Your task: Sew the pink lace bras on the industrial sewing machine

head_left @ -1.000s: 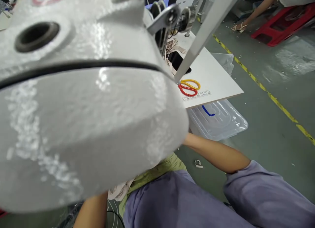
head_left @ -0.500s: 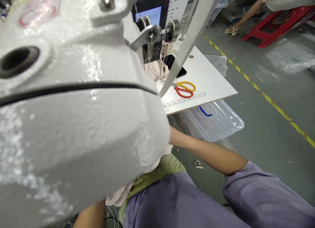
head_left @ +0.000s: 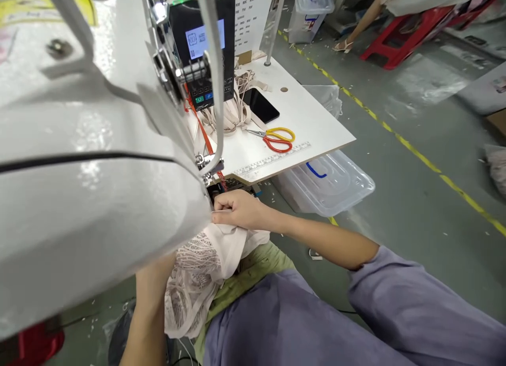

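My right hand (head_left: 239,209) is closed, its fingers and thumb pinching the upper edge of a pale pink lace garment (head_left: 197,260) with a smooth band. It is close beside the needle area of a white sewing machine (head_left: 98,208). The garment hangs down over my lap, bunched in folds. Only the wrist and forearm of my left hand (head_left: 154,276) show, at the garment's left side; the machine head hides its fingers. An orange-red ribbon (head_left: 205,136) runs down to the presser foot area (head_left: 209,165).
On the white table (head_left: 316,128) lie yellow-and-red-handled scissors (head_left: 279,139), a black phone (head_left: 261,105) and coiled pale straps (head_left: 229,115). A control screen (head_left: 203,44) stands behind. Below is a lidded clear box (head_left: 328,181). Another person's leg (head_left: 363,20) is near a red stool (head_left: 407,36).
The view has shifted, so the machine head sits further left. My right hand, hidden behind it before, now shows gripping the garment, and more of the lace is visible.
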Available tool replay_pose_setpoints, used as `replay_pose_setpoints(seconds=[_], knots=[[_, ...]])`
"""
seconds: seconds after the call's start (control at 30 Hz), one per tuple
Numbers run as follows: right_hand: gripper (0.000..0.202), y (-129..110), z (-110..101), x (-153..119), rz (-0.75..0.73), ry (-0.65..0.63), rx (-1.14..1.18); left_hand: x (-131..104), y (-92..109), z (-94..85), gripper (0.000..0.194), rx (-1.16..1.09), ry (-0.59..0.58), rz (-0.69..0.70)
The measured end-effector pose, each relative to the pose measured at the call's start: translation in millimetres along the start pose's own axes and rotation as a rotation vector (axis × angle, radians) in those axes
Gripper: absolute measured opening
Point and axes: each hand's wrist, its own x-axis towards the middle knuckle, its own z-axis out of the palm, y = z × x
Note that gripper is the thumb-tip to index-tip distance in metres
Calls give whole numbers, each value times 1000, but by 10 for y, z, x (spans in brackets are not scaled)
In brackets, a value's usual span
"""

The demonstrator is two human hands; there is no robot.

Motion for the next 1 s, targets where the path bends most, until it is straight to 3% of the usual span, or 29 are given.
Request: replay_pose_setpoints(seconds=[0.17, 0.43, 0.63, 0.83, 1.0], knots=[[40, 9, 0, -23, -37, 7, 17, 64, 4, 18, 35, -27, -55, 3], [43, 34, -49, -82, 4, 17, 20, -24, 102, 24, 29, -100, -65, 8], [43, 25, -34, -112, -14, -46, 94, -31, 191, 13, 29, -114, -107, 13], [47, -70, 10, -377, -51, -137, 164, -248, 218, -46, 37, -100, -167, -130], [57, -118, 55, -693, -176, -208, 102, -478, 5, -88, 15, -122, -289, 66]])
